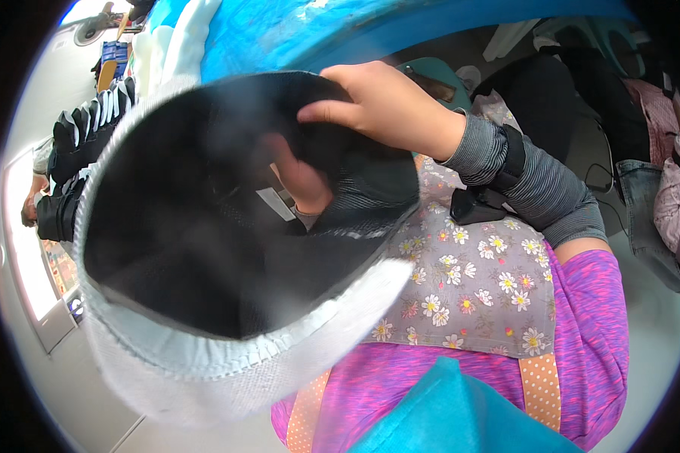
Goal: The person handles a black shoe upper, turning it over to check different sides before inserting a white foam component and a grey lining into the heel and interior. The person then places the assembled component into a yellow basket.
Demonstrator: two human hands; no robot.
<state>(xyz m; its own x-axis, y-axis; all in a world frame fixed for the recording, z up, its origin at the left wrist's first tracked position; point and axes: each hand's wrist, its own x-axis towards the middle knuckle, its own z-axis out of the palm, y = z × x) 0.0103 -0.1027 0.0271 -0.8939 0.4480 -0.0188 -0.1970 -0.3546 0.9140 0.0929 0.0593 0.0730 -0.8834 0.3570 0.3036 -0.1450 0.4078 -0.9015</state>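
Observation:
A pale grey cap (204,377) with a black inside fills the left and middle of the view, its opening facing me and its brim pointing down and left. My right hand (385,106) is closed on its far rim, thumb inside, the other fingers mostly hidden behind. Within the dark opening part of my left hand (302,181) shows, blurred, one digit stretched upward. Most of its fingers are hidden, so whether it grips the fabric is unclear. Beside it is a small white label (276,204). Dark mesh (370,200) forms part of the cap's wall.
Blue plastic sheeting (295,34) spreads across the far side, with stacked white caps (189,34) by it. At left stands a row of dark and white caps (94,121), near a person (38,185). Another person (657,113) is at far right. My flowered apron (468,279) lies below.

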